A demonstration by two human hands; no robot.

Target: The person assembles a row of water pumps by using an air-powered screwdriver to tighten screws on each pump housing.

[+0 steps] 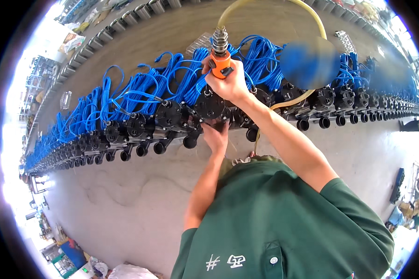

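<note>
My right hand grips an orange air tool with a metal coupling on top and a yellowish hose arching away to the right. The tool stands upright over a round black valve body in a long row of like parts. My left hand reaches up from below and holds the underside of that same valve body. Blue coiled cables rise behind each black part.
The row of black valve bodies with stub outlets runs across the whole view on a rail. Grey concrete floor lies below. A second rail of grey blocks curves along the upper left. Clutter sits at the lower left and right rims.
</note>
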